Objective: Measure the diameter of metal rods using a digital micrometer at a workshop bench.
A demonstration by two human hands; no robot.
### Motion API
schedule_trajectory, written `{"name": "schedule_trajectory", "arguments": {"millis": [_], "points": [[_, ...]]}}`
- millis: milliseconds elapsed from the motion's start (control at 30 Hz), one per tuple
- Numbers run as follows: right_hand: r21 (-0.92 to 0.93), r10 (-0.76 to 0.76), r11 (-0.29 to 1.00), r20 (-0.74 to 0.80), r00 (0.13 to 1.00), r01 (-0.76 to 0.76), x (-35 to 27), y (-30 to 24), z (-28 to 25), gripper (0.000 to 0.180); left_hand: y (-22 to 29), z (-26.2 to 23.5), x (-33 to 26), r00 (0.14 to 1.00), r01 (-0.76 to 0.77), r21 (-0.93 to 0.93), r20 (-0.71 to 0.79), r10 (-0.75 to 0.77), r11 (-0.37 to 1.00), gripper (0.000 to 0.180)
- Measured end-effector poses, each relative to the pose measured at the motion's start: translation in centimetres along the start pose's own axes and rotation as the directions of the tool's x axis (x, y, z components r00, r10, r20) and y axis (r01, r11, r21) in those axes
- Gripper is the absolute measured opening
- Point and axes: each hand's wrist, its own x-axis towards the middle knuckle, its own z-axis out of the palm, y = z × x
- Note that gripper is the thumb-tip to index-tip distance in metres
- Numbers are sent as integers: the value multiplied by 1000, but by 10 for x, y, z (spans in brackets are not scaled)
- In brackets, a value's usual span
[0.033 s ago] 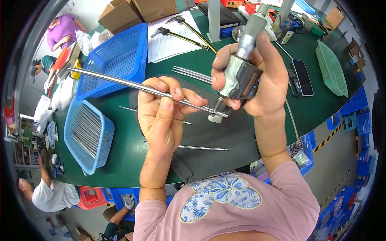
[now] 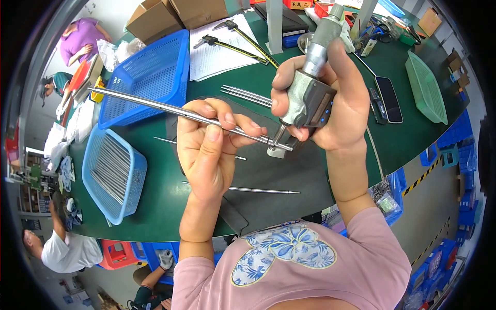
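Observation:
My left hand (image 2: 209, 150) is closed round a long, thin metal rod (image 2: 150, 103), thumb and fingers pinching it near its stepped right end. That end lies between the measuring faces of a digital micrometer (image 2: 302, 98), at its lower jaw. The micrometer is in my right hand (image 2: 343, 103), fingers wrapped round its body, with the grey thimble pointing up and away. Below my hands, a dark mat (image 2: 279, 206) bears another metal rod (image 2: 263, 191). Several more rods (image 2: 245, 94) lie together beyond my left hand.
At the left, a light blue basket (image 2: 139, 175) holds many rods; behind it stands a larger blue basket (image 2: 183, 77). Two calipers (image 2: 227, 44) rest on paper sheets (image 2: 206, 70). To the right are a phone (image 2: 388, 101) and a green tray (image 2: 426, 90). Other people are at the left.

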Motion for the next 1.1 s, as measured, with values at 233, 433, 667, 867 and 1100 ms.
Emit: {"name": "schedule_trajectory", "arguments": {"millis": [233, 433, 667, 867, 1100], "points": [[9, -31, 999, -50, 998, 32, -1, 1, 4, 55, -1, 1, -1, 1000, -4, -22, -17, 3, 1000, 16], [75, -19, 997, -16, 1000, 20, -2, 1, 2, 57, -1, 1, -2, 1000, 5, -41, -25, -6, 999, 16], [96, 5, 995, -33, 999, -2, -4, -1, 2, 57, -1, 2, 0, 1000, 15, -40, -14, -16, 999, 16], [167, -3, 986, -16, 1000, 6, -3, 3, 0, 57, 3, 0, -1, 1000, 2, -36, -12, -3, 999, 16], [90, -34, 996, 70, 997, 28, -2, 3, -5, 56, 0, 0, -1, 1000, 7, -64, 4, -7, 998, 16]]}}
